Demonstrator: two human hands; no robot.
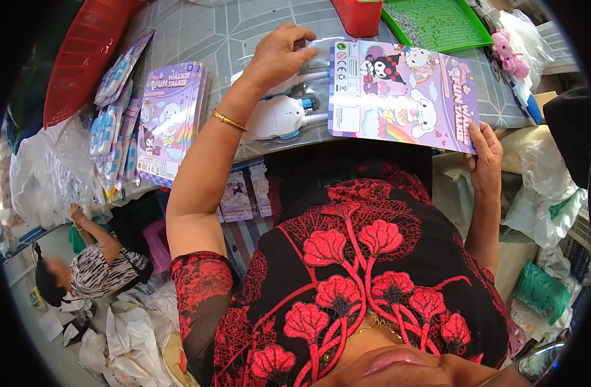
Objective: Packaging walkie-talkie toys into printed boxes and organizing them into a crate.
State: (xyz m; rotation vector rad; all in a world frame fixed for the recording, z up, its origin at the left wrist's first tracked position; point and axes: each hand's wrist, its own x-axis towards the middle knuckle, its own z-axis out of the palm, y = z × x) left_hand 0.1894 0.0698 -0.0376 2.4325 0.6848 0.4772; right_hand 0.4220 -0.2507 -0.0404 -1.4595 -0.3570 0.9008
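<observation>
The desk (pixel 244 32) carries a purple card (pixel 403 93), its long axis running left to right, slightly tilted. The right hand (pixel 485 158) grips its lower right corner. The left hand (pixel 279 55) presses, fingers curled, on a clear plastic shell (pixel 285 116) beside the card.

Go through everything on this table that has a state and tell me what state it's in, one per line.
left hand: palm down, pressing the clear plastic blister shell
right hand: gripping the purple backing card by its near right corner
purple backing card: lying flat, printed side up
clear plastic blister shell: lying flat, white toy inside
stack of purple carded toys: piled at table's left
red basket: tilted on edge
green tray: flat
</observation>
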